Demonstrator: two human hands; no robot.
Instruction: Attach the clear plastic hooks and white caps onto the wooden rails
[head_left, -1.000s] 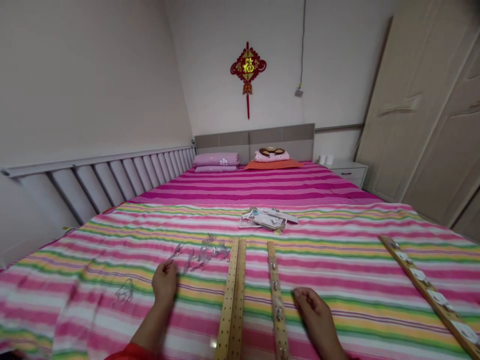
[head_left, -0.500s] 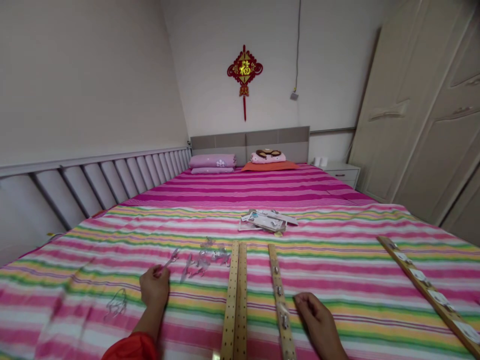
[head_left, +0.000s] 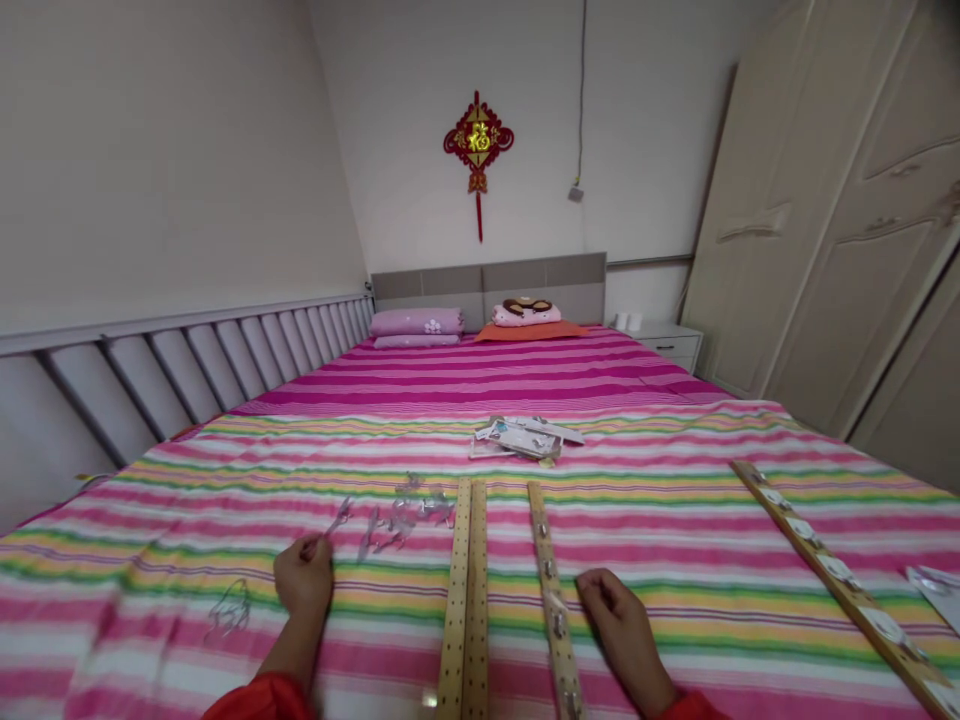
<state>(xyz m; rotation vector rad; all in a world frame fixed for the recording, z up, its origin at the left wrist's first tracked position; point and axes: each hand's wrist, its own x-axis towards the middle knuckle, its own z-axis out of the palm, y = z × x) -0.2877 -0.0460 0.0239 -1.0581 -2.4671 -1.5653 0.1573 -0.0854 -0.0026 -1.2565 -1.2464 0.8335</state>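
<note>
My left hand (head_left: 303,578) is closed in a pinch on a small clear plastic bag (head_left: 341,512), whose free end sticks out to the upper right. Several more clear plastic bags (head_left: 405,515) with small shiny pieces lie just beyond it. My right hand (head_left: 616,622) is closed, its fingers curled, low over the bed; anything inside them is hidden. Left of it, apart from its fingertips, lies a wooden strip (head_left: 545,545) carrying several small metal pieces, with clear plastic over one. Between my hands lie two bare wooden strips with holes (head_left: 463,590), side by side.
A wooden strip with white cards (head_left: 844,575) lies at the right, beside a white packet (head_left: 936,592). Flat white packets (head_left: 525,437) are piled farther back. Tangled clear plastic (head_left: 229,608) lies at left on the striped sheet (head_left: 360,650). A rail (head_left: 187,365) borders the bed's left side.
The view has turned slightly right, shifting the scene left and showing the white packet at right. My left hand keeps its pinch on the plastic bag; my right hand stays beside the strip.
</note>
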